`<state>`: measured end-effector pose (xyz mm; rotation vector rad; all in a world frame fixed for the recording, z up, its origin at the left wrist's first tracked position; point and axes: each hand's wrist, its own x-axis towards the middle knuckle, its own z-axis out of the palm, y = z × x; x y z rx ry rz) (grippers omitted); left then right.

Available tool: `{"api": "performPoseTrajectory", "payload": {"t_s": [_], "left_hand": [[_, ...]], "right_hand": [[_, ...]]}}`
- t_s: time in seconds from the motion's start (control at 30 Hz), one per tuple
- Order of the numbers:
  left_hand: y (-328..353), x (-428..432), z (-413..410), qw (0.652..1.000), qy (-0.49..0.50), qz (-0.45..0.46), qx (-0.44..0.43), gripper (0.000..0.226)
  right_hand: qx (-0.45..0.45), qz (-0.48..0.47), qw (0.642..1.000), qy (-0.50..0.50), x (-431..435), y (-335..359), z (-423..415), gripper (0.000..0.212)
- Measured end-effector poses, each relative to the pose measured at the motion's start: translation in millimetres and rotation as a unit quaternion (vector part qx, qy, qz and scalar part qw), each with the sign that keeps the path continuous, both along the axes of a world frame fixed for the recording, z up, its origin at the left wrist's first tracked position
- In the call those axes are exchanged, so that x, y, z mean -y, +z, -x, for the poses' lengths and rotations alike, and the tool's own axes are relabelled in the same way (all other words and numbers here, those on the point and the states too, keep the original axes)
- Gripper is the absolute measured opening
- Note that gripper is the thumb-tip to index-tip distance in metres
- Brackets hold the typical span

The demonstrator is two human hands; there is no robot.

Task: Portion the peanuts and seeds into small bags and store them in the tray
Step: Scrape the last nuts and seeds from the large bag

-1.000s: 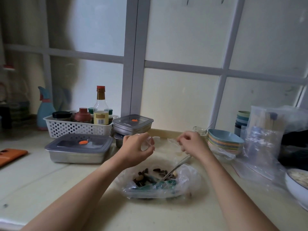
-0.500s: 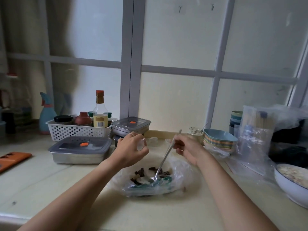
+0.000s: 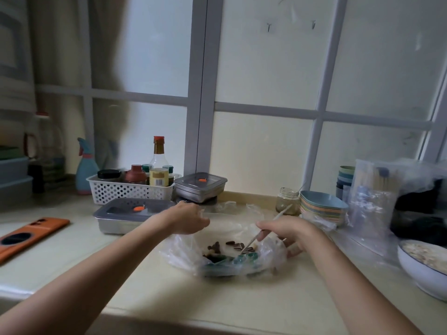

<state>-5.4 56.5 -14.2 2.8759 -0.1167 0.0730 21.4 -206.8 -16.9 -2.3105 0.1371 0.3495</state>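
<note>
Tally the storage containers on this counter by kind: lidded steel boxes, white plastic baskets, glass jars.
Steel boxes with grey lids and orange tabs: 2
White perforated plastic basket: 1
Small clear glass jar: 1
Total: 4

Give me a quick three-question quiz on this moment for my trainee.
1. True or false: the right hand holds a spoon with its tip among the dark seeds.
2. What stands just left of the stacked dishes? A) glass jar B) spray bottle C) phone
3. Fill in: the left hand grips the edge of a clear plastic ___.
Key: 1 true; 2 A; 3 bag.
</note>
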Motion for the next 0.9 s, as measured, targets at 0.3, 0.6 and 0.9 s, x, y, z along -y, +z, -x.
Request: {"api": "performPoseTrajectory", "payload": {"t_s": [0.3, 0.6, 0.9], "left_hand": [[-7, -2, 3, 0.989, 0.093, 0.107, -0.036, 0.011], [39, 2, 3, 0.988, 0.088, 0.103, 0.08, 0.023], [17, 13, 2, 0.995, 0.024, 0.029, 0.094, 0.027]], "right_hand": [[0.115, -0.085, 0.988, -0.05, -2, 11, 1, 0.018], [0.195, -0.035, 0.98, -0.032, -9, 81, 8, 0.022], [0.229, 0.025, 0.973, 0.0, -13, 56, 9, 0.048]]}}
